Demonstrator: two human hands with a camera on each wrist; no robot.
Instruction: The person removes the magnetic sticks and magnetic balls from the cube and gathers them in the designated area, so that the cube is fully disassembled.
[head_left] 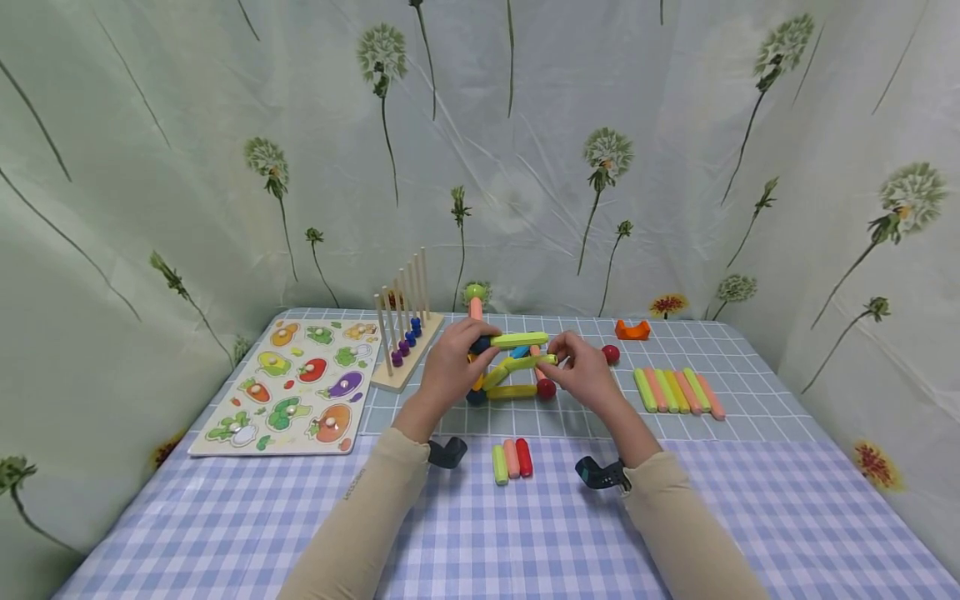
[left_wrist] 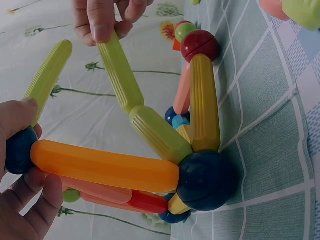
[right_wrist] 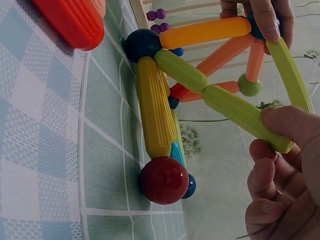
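A magnetic rod-and-ball frame stands at the table's middle. My left hand [head_left: 448, 362] grips the dark blue ball [left_wrist: 20, 150] on top of the upright orange rod [left_wrist: 105, 164], its thumb on the base of a light green rod [head_left: 519, 339] that sticks out from that ball. My right hand [head_left: 585, 367] pinches the free end of another light green rod [right_wrist: 245, 116]. This rod's other end meets a second light green rod [right_wrist: 181, 70] rising from the lower dark blue ball [left_wrist: 207, 180]. A yellow rod [right_wrist: 155, 107] links that lower ball to a red ball [right_wrist: 164, 180].
Three loose rods [head_left: 512, 459] lie in front of the frame, and a row of several rods [head_left: 678, 392] lies at right. Behind them are an orange curved piece [head_left: 632, 331] and a red ball [head_left: 611, 355]. A vegetable puzzle board [head_left: 247, 417] and a pegged bead stand [head_left: 390, 379] occupy the left.
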